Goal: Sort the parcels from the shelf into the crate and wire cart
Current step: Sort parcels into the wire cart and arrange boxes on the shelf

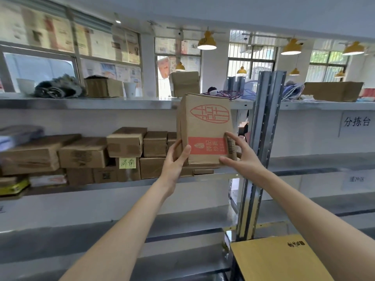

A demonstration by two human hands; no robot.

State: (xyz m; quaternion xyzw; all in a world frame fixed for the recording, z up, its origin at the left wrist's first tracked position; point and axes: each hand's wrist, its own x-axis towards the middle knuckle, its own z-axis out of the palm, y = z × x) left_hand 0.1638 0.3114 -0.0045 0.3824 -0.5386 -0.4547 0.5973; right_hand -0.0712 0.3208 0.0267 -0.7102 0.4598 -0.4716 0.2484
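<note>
— What took up most of the view?

— The metal shelf [87,184], running the whole width in tiers, with a slotted upright post [261,126] right of centre. On its middle tier sat a stack of plain brown cartons [85,153], taped, their printing too blurred to read. One carton carried a pale green note [127,163] with two handwritten characters I could not make out for certain.

— And the parcel being handled?

— A tall brown box [205,128] stood upright at the right end of that middle tier, just beside the post, its base at the front edge of the shelf. It bore a red oval emblem of blocky strokes near the top, and a red band lower down with pale characters, upside down and not legible. A barcode strip ran along its right edge.

— How were the hands?

— The left hand [178,157] gripped the box's lower left corner, thumb across the front face, fingers curled behind. The right hand [237,153] was spread at the lower right corner, thumb under the bottom edge and a fingertip by the barcode; whether it truly pressed the box I could not tell.

— Any writing that could be read?

— A white sign [357,122] on the right said 分拣台. A yellow-brown envelope [278,260] at the bottom right had a small dark printed mark, unreadable.
</note>
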